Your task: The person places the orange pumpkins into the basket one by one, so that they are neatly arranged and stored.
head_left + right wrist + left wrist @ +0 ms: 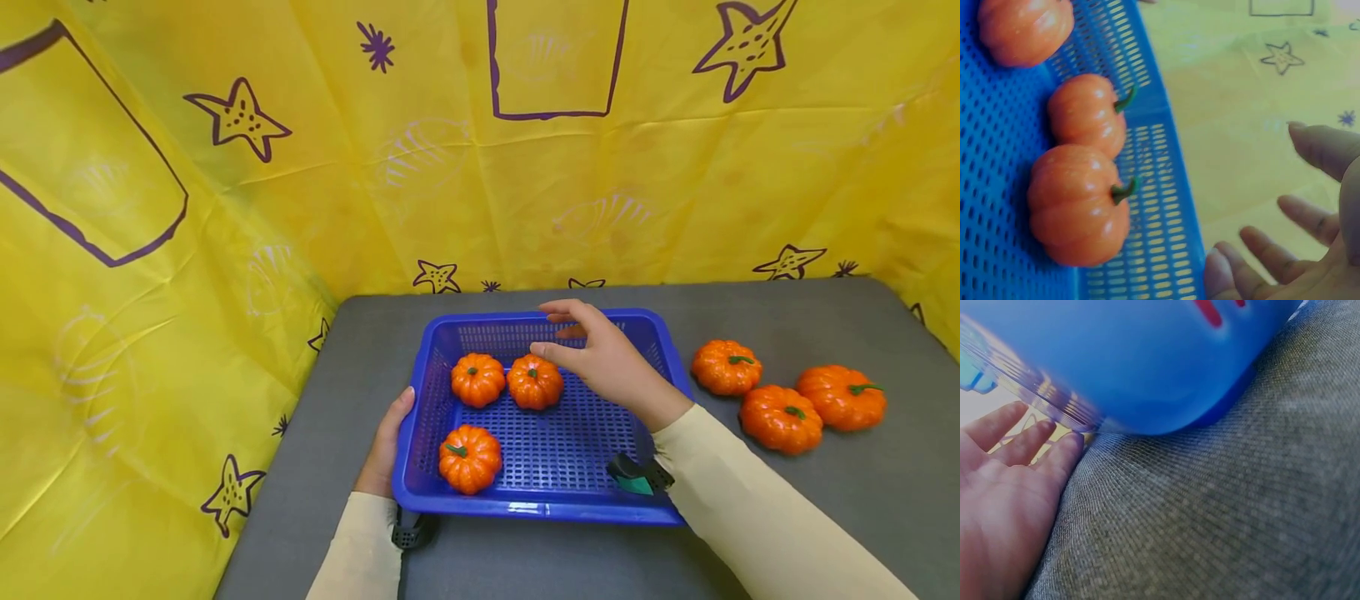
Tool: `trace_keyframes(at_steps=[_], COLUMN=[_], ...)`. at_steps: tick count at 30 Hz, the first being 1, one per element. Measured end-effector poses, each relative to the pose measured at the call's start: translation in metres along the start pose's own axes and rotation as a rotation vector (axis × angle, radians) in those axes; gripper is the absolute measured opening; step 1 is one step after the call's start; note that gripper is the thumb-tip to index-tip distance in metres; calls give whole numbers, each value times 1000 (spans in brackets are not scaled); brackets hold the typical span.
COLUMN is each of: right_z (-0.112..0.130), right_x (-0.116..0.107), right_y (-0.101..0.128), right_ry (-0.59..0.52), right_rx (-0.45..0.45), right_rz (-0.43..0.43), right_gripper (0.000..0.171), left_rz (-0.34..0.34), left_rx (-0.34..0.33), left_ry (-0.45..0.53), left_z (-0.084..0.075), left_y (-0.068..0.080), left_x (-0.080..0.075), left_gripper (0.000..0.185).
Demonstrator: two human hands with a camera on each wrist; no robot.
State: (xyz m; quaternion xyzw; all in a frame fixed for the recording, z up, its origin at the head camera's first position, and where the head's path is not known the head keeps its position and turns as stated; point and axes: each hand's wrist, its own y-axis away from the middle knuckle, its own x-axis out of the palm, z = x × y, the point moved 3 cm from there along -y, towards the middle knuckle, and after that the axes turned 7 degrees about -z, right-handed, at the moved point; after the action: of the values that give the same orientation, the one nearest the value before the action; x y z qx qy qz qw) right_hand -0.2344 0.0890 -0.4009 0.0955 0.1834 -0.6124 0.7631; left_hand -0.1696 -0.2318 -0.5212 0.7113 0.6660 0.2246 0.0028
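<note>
Basket: blue perforated plastic basket (670,360) sits mid-table on the grey fabric-covered table (825,517), near the front edge.
In basket: 3 small orange plastic pumpkins w/ green stems: two side by side toward the back (left one (477,379), right one (535,382)), a third alone at front left (469,457).
Outside: 3 more orange pumpkins on the table to the right, well apart from the basket: nearest (726,367), middle (781,418), far right (841,397).
Left hand: left hand (385,446) rests flat vs the basket's left outer wall, fingers straight, thumb up near the rim (wrist view shows fingertips (1066,450) right at the wall's lower edge).
Right hand: right hand (607,358) hovers inside the basket over the back part, fingers loosely spread and holding nothing; thumb tip is just beside the right back pumpkin, contact can't be told.
Step, I'd judge: mid-way thru filling, half in, half out; right hand looks empty just above a pumpkin lying in the basket.
Next move calls for: lifting clear of the rim, swinging right to the nearest loose pumpkin, closing round its body not the stem, while left hand steadies the basket.
Backdrop: yellow cloth w/ purple stars (240,117) behind and left.
</note>
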Motion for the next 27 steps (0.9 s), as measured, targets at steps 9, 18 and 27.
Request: trace_keyframes(at_steps=[9,18,27], right_z=[7,5,-6], right_x=[-16,-34,-45], right_y=[13,25,32], right_ry=[-33,-62,-55], right_rx=[13,5,10], right_rz=[-54,-84,-105], right_gripper=[61,63,64], left_rz=[39,43,29], left_rx=[14,-13,-16], left_ry=[8,33,35], left_z=[0,0,0], left_y=[-2,-2,0], left_x=[4,4,3], left_gripper=[79,78,77])
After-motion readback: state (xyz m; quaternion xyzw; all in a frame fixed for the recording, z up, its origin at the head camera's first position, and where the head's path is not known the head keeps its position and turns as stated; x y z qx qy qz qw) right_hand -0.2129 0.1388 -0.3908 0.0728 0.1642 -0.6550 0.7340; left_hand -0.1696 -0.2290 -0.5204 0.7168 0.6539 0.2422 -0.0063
